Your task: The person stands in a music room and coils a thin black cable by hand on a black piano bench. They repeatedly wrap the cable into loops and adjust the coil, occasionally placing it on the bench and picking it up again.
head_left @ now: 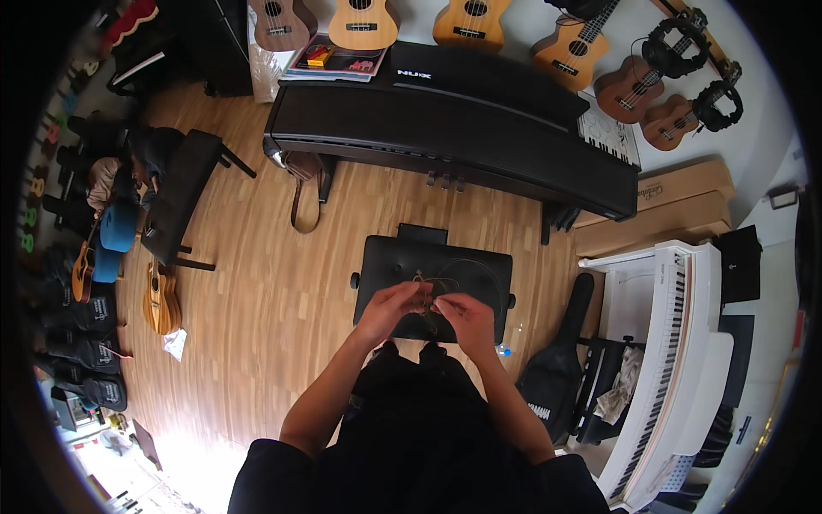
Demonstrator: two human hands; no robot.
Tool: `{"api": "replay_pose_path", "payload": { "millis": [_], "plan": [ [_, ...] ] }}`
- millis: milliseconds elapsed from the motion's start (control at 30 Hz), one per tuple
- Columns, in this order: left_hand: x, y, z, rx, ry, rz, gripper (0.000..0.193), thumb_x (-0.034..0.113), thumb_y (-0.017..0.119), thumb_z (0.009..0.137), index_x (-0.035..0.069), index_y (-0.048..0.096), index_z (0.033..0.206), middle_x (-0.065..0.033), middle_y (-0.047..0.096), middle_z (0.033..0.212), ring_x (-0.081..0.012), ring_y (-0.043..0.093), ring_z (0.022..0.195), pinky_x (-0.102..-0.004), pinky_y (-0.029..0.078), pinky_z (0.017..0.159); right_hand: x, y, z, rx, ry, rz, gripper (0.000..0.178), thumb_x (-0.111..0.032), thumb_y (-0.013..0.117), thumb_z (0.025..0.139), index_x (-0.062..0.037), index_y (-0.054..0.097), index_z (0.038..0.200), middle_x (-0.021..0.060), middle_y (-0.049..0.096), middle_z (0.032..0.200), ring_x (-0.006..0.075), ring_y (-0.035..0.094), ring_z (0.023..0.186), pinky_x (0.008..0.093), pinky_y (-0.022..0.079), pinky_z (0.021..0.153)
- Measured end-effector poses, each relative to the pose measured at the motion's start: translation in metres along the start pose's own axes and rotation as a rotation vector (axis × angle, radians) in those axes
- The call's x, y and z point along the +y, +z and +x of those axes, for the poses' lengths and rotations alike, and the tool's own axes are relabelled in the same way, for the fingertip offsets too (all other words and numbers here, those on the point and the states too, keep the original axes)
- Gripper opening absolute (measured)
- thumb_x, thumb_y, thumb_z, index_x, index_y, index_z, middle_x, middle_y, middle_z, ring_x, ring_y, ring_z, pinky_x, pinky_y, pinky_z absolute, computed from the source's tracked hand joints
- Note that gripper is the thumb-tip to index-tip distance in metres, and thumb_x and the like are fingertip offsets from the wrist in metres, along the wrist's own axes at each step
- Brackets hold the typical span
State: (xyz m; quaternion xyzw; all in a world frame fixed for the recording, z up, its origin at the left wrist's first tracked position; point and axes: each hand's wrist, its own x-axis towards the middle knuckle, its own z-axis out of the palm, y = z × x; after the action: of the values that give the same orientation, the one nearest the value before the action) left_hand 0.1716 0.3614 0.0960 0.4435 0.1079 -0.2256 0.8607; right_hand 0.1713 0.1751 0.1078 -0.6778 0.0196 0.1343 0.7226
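Note:
Above a black padded bench (381,257), my left hand (391,310) and my right hand (467,319) meet close together. Between them is a tangle of thin guitar strings (425,300), bronze in colour. The fingers of my left hand are closed on the bundle. My right thumb and fingertips pinch it from the other side. One loose strand curves out in a wide loop to the right over the bench top. The exact points of grip are too fine to make out.
A black digital piano (411,141) stands beyond the bench, below ukuleles (364,21) on the wall. At the right are a white piano (664,360) and a black guitar bag (561,368). A long black bench (184,193) and an acoustic guitar (161,300) are left. A bottle (503,350) lies near my right forearm.

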Motion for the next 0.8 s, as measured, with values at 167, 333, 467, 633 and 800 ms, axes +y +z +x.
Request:
{"api": "replay_pose_path", "payload": {
  "millis": [167,333,467,633,800],
  "plan": [
    [-0.016,-0.025,0.019,0.205,0.123,0.414,0.028,0.016,0.061,0.092,-0.002,0.06,0.113,-0.0093,0.068,0.102,-0.0172,0.066,0.09,-0.0278,0.051,0.076,-0.009,-0.006,0.0,0.131,0.035,0.243,0.015,0.001,0.059,0.091,0.0056,0.062,0.105,0.0148,0.067,0.096,0.0205,0.067,0.087,0.0299,0.056,0.081],
    [-0.072,-0.111,0.055,0.528,0.167,0.643,0.025,0.011,0.067,0.088,-0.003,0.06,0.108,-0.0093,0.07,0.093,-0.0154,0.068,0.079,-0.0253,0.053,0.067,0.002,-0.024,-0.012,0.223,0.08,0.161,0.018,-0.001,0.06,0.091,0.0064,0.059,0.106,0.015,0.068,0.096,0.021,0.068,0.089,0.0298,0.056,0.08],
    [-0.134,-0.191,0.098,0.61,-0.003,0.488,0.027,0.011,0.066,0.089,-0.001,0.059,0.112,-0.0093,0.069,0.095,-0.014,0.066,0.077,-0.0248,0.054,0.067,0.052,-0.05,-0.048,0.199,0.246,-0.075,0.021,-0.002,0.062,0.09,0.0082,0.057,0.107,0.0174,0.068,0.097,0.023,0.068,0.088,0.0309,0.057,0.079],
    [-0.178,-0.234,0.154,0.803,-0.113,0.094,0.021,0.008,0.064,0.089,-0.002,0.063,0.107,-0.008,0.067,0.087,-0.0132,0.064,0.071,-0.0256,0.056,0.063,0.084,-0.057,-0.099,0.291,0.474,-0.13,0.018,-0.003,0.065,0.088,0.0082,0.06,0.102,0.0167,0.068,0.093,0.0232,0.069,0.084,0.031,0.057,0.077],
    [-0.201,-0.247,0.181,0.897,-0.258,0.139,0.028,0.014,0.064,0.09,0.002,0.061,0.115,-0.0074,0.066,0.095,-0.0166,0.064,0.082,-0.0299,0.056,0.071,0.095,-0.044,-0.121,0.363,0.569,-0.18,0.019,-0.004,0.065,0.089,0.0071,0.062,0.104,0.0132,0.069,0.089,0.0189,0.069,0.082,0.0278,0.057,0.075]
  ]
}}
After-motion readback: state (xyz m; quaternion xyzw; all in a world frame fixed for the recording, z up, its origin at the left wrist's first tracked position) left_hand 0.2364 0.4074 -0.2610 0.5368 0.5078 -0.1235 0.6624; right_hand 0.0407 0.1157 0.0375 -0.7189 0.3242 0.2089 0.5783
